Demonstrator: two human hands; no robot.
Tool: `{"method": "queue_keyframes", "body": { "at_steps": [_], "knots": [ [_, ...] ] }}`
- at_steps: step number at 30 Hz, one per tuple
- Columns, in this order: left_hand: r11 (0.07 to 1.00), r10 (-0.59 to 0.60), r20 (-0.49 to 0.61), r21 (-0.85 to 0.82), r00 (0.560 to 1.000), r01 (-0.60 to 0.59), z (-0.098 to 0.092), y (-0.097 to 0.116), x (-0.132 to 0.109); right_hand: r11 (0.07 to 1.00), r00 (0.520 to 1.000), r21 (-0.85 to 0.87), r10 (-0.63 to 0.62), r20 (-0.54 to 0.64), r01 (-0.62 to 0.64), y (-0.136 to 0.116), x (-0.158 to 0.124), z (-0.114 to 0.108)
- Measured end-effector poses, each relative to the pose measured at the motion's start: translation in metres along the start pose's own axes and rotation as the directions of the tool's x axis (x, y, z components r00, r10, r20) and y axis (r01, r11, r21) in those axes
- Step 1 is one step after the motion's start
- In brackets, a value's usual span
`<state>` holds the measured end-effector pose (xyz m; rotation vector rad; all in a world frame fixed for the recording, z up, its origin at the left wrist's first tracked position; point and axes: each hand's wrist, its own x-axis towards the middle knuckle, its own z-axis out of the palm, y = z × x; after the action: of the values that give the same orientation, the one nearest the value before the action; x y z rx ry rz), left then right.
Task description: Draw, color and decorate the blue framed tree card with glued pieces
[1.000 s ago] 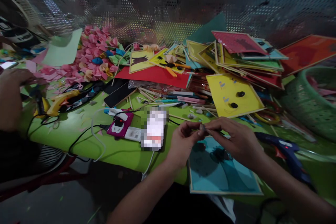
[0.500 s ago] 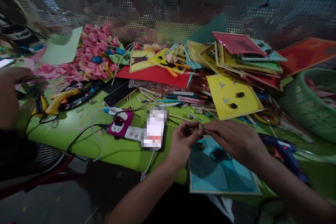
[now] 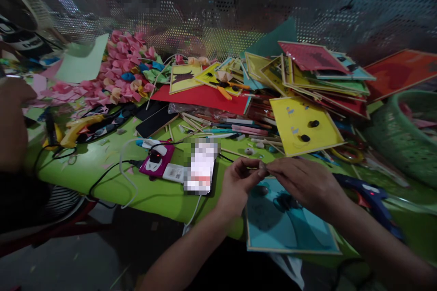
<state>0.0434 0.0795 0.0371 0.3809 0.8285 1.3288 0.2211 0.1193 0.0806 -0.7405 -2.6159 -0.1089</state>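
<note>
On the desk [image 3: 162, 202], I record a power strip [image 3: 149, 170] left of the lit phone [image 3: 202, 168]. My left hand [image 3: 238, 184] and right hand [image 3: 307, 184] jointly pinch a grey piece [image 3: 262, 166] above the blue panel [image 3: 268, 227], left of the glue gun [image 3: 377, 202].

On the front yellow board [image 3: 303, 123] we count two black pieces [image 3: 314, 123]; below it, one blue framed board [image 3: 273, 234].
</note>
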Motion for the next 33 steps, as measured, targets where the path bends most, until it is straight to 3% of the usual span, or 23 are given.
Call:
{"method": "queue_keyframes", "body": {
  "at_steps": [4, 8, 18, 25, 29, 33],
  "knots": [
    [1.000, -0.002, 0.020, -0.009, 1.000, 0.002, 0.001, 0.002, -0.001, 0.996, 0.999, -0.072, -0.049, -0.002, 0.048, -0.001, -0.001, 0.002],
    [1.000, 0.008, 0.015, 0.013, 1.000, -0.008, 0.001, 0.002, -0.001, 0.996, 0.999, -0.085, -0.009, -0.044, 0.006, -0.003, -0.001, 0.007],
    [0.998, 0.000, -0.004, 0.069, 1.000, 0.000, 0.004, 0.001, 0.001, 0.954, 0.967, 0.172, 0.254, -0.025, -0.246, -0.004, 0.005, 0.004],
    [0.991, -0.007, 0.009, 0.135, 1.000, 0.006, 0.002, 0.002, -0.001, 0.829, 0.887, 0.332, 0.459, 0.053, -0.449, -0.004, 0.005, 0.004],
    [0.989, -0.011, 0.018, 0.146, 1.000, 0.008, 0.001, 0.002, -0.002, 0.773, 0.870, 0.421, 0.484, 0.094, -0.475, -0.001, 0.001, 0.003],
    [0.991, -0.011, 0.017, 0.132, 1.000, 0.009, 0.000, 0.001, -0.001, 0.778, 0.887, 0.442, 0.450, 0.105, -0.447, -0.001, 0.001, -0.003]
  ]
}}
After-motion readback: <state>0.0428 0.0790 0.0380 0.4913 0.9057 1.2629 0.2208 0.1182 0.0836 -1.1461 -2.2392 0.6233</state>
